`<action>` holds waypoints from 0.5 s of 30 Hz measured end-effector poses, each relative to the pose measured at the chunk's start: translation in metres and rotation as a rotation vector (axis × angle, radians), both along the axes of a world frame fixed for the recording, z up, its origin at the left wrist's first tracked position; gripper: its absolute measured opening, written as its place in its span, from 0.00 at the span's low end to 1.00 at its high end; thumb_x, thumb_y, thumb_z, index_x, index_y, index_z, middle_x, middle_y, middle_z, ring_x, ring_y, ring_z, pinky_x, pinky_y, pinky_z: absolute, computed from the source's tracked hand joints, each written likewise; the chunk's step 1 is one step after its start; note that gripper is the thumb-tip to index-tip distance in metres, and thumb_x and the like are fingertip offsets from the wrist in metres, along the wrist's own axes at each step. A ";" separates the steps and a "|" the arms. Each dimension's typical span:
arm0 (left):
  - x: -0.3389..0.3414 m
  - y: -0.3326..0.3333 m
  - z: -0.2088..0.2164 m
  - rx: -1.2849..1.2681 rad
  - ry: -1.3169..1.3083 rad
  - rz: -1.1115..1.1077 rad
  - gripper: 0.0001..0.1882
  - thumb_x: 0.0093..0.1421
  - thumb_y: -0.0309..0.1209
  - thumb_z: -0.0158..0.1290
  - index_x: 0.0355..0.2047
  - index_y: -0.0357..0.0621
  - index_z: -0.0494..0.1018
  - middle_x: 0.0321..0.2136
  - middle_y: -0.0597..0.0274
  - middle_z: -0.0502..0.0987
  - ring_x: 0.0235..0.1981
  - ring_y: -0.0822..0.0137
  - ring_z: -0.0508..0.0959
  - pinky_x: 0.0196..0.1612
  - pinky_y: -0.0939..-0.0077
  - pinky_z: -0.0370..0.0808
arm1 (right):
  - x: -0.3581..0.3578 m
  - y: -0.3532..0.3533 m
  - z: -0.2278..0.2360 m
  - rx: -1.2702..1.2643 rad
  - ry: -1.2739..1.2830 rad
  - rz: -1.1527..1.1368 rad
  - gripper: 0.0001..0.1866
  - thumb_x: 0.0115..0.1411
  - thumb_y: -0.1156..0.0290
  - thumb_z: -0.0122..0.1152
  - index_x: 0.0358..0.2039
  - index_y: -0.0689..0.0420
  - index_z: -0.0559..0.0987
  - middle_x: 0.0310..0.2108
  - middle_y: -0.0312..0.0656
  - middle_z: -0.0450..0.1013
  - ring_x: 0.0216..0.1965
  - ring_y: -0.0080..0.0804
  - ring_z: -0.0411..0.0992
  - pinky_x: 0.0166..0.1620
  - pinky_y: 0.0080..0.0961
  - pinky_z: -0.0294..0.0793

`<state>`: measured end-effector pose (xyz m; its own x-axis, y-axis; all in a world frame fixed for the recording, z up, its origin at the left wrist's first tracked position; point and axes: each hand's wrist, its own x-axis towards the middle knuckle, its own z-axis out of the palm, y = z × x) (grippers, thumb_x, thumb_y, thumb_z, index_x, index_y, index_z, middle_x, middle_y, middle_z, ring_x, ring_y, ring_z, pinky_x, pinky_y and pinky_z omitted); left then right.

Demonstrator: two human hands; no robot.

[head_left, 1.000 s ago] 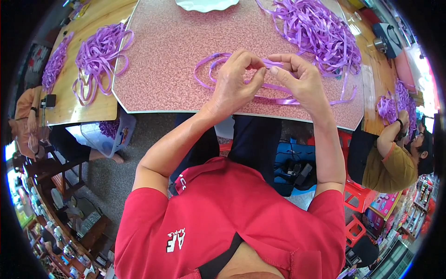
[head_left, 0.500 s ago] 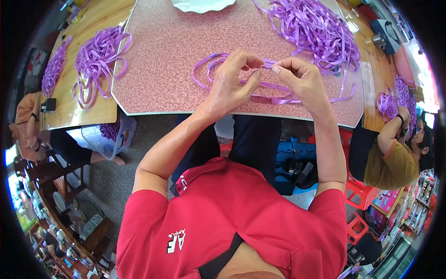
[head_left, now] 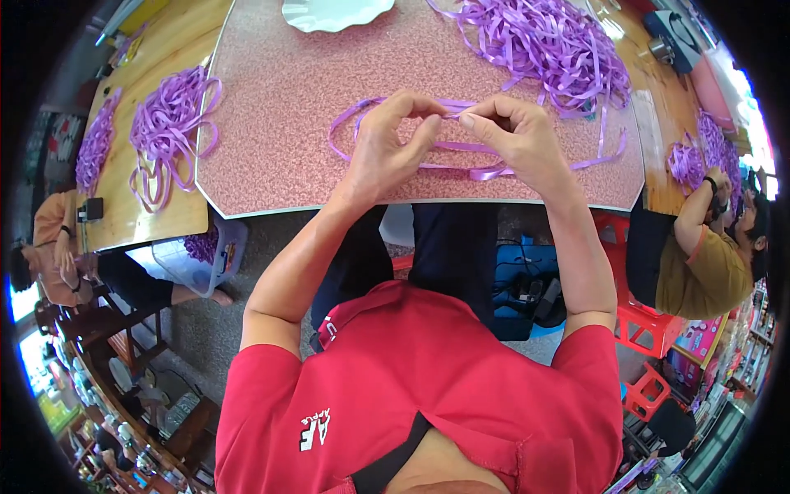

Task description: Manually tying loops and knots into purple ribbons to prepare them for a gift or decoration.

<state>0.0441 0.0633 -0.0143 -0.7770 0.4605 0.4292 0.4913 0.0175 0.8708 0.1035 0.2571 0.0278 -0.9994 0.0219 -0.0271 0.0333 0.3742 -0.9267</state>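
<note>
Glossy, narrow purple ribbon curves in loose loops across a pink speckled table, beneath a left hand whose fingers curl close to it, their grip unclear; the right hand's fingers pinch it, one end trailing right near a tangled purple heap.

A wide fisheye looks down from the head, over the table

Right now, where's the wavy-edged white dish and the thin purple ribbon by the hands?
Wavy-edged white dish [head_left: 338,12], head view: middle of what shows.
Thin purple ribbon [head_left: 487,174], head view: shiny lower strand.
</note>
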 end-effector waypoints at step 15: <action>-0.006 -0.029 0.011 -0.234 0.084 -0.233 0.05 0.64 0.25 0.50 0.31 0.36 0.71 0.29 0.56 0.72 0.32 0.63 0.73 0.37 0.71 0.69 | 0.002 -0.017 -0.005 -0.035 0.280 0.093 0.05 0.56 0.73 0.66 0.31 0.61 0.82 0.26 0.39 0.75 0.28 0.23 0.72 0.31 0.24 0.69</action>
